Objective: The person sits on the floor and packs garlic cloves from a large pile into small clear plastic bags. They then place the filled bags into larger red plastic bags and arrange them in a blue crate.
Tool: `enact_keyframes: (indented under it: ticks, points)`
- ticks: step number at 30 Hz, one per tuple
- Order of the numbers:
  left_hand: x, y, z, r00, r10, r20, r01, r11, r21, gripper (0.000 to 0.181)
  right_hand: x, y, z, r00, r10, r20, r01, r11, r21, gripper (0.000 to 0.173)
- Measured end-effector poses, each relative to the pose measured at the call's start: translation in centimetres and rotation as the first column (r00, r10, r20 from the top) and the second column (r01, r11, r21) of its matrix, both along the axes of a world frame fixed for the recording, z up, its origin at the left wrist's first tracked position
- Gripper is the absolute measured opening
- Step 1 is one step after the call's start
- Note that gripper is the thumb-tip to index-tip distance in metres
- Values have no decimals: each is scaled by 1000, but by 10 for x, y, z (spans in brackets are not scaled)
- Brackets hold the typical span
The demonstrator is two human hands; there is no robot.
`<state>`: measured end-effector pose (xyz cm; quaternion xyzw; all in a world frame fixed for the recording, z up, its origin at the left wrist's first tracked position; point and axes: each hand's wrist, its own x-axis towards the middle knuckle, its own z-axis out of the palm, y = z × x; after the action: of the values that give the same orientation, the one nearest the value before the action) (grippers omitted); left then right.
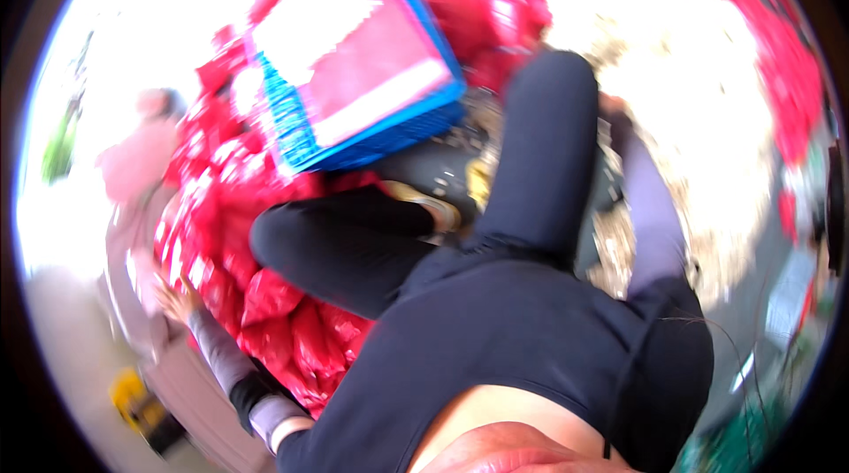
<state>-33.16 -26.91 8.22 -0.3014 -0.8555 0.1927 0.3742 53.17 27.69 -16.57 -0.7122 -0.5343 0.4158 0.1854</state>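
My left hand (178, 300) is at the left, fingers apart, beside a heap of shiny red plastic bags (272, 294); whether it touches them is unclear. Beyond my raised knee, my right hand (611, 105) is blurred and partly hidden, at the edge of a bright, pale pile (696, 141) whose material I cannot make out. Whether it holds anything does not show. Ahead of me, between the hands, a blue plastic crate (378, 151) is tilted in view, with pink and white material (378, 55) in it.
Another person (139, 161) in pink is at the left, near the red bags. A yellow and black object (142, 410) lies at the lower left. More red bags (789, 88) line the far right. Green material (736, 440) shows at the lower right. Much of the view is blurred.
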Motion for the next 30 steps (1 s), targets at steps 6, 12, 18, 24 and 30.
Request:
enact_keyframes:
  ticks: [6, 12, 18, 24, 30]
  points:
    - [4, 40, -50, 750, 520, 409, -541, 838, -71, 75, -10, -108, -155, 959, 53, 280, 40, 948, -317, 67]
    - [9, 122, -42, 991, 63, 118, -60, 998, -31, 72, 34, -128, -238, 738, -650, -179, 638, 759, -127, 58]
    - [105, 145, 5, 904, -391, 176, 365, 917, 162, 49, 53, -50, -121, 363, -724, -586, 496, 683, -536, 56]
    - [190, 228, 45, 725, -686, 65, 672, 725, 154, 35, 32, -33, -114, 744, 350, 569, -48, 877, -478, 37]
    - [238, 261, 76, 628, -775, 63, 758, 628, 175, 30, 53, -48, -119, 906, -408, 109, 422, 855, -302, 26]
